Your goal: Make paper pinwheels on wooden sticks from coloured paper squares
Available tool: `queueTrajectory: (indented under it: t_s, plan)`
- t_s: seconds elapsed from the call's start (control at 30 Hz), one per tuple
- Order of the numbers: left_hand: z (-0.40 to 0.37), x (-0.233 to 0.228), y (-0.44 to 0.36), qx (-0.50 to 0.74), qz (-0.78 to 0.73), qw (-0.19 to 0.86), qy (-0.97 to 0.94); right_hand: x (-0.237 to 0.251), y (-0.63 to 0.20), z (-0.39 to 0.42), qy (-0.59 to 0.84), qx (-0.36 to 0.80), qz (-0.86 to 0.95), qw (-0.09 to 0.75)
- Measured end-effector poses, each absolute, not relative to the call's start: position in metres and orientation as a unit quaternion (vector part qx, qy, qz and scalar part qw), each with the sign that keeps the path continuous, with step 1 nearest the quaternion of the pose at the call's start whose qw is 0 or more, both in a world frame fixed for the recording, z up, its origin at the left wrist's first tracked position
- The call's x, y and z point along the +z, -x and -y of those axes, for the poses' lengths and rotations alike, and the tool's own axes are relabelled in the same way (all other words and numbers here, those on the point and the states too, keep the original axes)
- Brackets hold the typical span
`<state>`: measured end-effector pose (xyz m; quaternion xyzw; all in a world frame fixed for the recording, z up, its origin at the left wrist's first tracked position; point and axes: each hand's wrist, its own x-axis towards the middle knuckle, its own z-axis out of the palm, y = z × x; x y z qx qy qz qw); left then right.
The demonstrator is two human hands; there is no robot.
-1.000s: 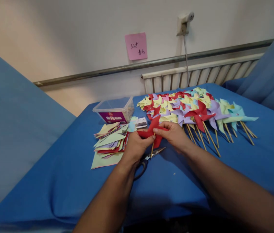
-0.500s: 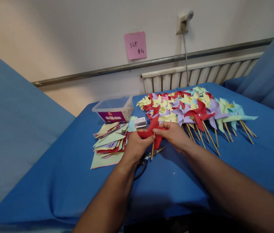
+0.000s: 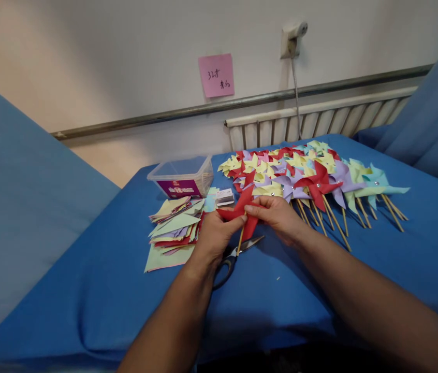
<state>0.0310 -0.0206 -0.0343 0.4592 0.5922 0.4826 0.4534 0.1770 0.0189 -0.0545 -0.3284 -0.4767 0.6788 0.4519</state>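
Between my two hands is a red paper pinwheel [image 3: 246,198], its wooden stick [image 3: 241,239] pointing down toward me. My left hand [image 3: 218,234] is closed on the pinwheel from the left, thumb near the top of the stick. From the right, my right hand [image 3: 277,215] pinches the pinwheel close to its centre. Just below lie dark-handled scissors [image 3: 225,273], partly hidden by my left hand and the stick. A small box [image 3: 225,197] sits behind my left hand, beside a stack of coloured paper sheets [image 3: 172,233].
Many finished-looking pinwheels [image 3: 292,181] are piled at the back right, sticks toward me. A clear plastic tub [image 3: 180,176] stands at the back left. All rest on a blue-covered table [image 3: 98,290]; wall, pipe and radiator [image 3: 320,116] lie behind, with blue curtains [image 3: 17,171] at the sides.
The lower end of the stick has swung slightly left. Both hands keep their hold on the red pinwheel in nearly the same place.
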Motion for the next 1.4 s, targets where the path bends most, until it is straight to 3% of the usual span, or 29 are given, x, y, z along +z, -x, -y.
queueTrajectory:
  t_s: [0.23,0.43,0.67,1.03,1.4]
  plan:
    - [0.023,-0.032,-0.032,0.480,-0.616,0.416,-0.466,-0.058,-0.175,-0.021,0.351,0.614,0.539,0.457]
    - [0.021,-0.034,-0.031,0.494,-0.566,0.495,-0.437,-0.059,-0.174,-0.020,0.349,0.650,0.498,0.456]
    - [0.020,-0.035,-0.031,0.509,-0.563,0.501,-0.416,-0.058,-0.179,-0.023,0.323,0.632,0.544,0.448]
    - [0.017,-0.042,-0.030,0.513,-0.572,0.483,-0.420,-0.064,-0.175,-0.025,0.379,0.507,0.627,0.454]
    - [0.018,-0.041,-0.030,0.522,-0.552,0.530,-0.377,-0.063,-0.176,-0.025,0.357,0.571,0.588,0.447]
